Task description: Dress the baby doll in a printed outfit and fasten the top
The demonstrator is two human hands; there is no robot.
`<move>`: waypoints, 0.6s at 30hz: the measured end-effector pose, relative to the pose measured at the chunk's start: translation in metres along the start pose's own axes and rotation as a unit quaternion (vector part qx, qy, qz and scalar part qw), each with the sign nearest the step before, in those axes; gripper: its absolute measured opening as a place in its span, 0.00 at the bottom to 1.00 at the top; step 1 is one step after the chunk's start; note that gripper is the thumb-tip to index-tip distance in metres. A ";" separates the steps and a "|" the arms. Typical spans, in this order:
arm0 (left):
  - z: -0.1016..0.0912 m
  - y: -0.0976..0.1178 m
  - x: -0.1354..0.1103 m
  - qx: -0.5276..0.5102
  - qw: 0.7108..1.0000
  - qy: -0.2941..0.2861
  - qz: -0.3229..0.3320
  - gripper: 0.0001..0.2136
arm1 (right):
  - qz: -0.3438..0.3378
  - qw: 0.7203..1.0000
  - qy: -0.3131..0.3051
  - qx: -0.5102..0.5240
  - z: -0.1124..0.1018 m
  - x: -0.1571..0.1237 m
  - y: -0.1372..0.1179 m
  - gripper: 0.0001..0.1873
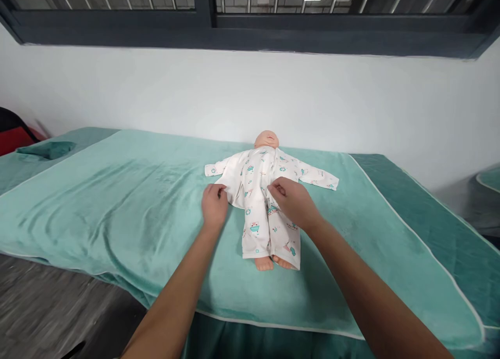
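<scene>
A baby doll (267,139) lies on its back, head toward the wall and bare feet (264,263) toward me. It wears a white printed top (287,163) with both sleeves spread sideways, and matching trousers (255,234). My left hand (214,205) is closed, its thumb and fingers pinching the edge of the top's flared side flap. Over the doll's waist, my right hand (295,202) is closed in a pinch at the front of the top. It covers part of the top and trousers; the exact bit of cloth between its fingertips is hidden.
Under the doll a light green blanket (128,202) with white piping covers a bed, wrinkled on the left. Darker green bedding (429,218) shows at the right. A white wall (156,88) and a dark window frame (250,33) stand behind. A red and black object (15,135) sits far left.
</scene>
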State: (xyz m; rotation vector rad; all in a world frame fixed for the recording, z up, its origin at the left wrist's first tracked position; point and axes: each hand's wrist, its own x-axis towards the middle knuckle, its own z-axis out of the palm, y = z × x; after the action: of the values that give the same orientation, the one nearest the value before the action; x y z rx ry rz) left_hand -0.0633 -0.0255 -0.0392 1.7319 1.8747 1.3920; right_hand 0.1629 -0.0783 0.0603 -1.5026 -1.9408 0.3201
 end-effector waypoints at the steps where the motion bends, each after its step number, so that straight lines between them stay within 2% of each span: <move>1: -0.001 0.000 0.001 0.041 0.999 0.030 -0.011 0.14 | 0.005 1.000 0.016 0.015 -0.001 0.001 0.001 0.14; 3: -0.002 0.000 0.003 0.113 0.990 0.065 -0.055 0.15 | 0.007 0.998 0.055 0.042 -0.003 0.003 0.005 0.12; 6: 0.001 0.003 0.009 0.176 0.978 0.042 -0.099 0.17 | 0.006 0.990 0.104 0.091 -0.005 0.012 0.016 0.10; 11: 0.006 0.008 0.017 0.208 0.974 0.008 -0.090 0.12 | 0.073 0.984 0.109 0.120 -0.004 0.059 0.039 0.22; 15: 0.002 0.003 0.013 0.153 0.986 -0.001 -0.065 0.08 | 0.090 0.988 0.040 0.120 0.006 0.102 0.051 0.27; 18: 0.001 0.002 0.008 0.008 0.996 -0.004 -0.088 0.10 | 0.068 0.990 0.019 0.122 0.015 0.115 0.060 0.28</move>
State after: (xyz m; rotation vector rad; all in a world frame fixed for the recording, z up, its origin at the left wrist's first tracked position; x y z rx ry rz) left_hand -0.0635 -0.0191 -0.0346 1.5349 1.9856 1.3054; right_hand 0.1849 0.0501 0.0556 -1.4688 -1.7046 0.5635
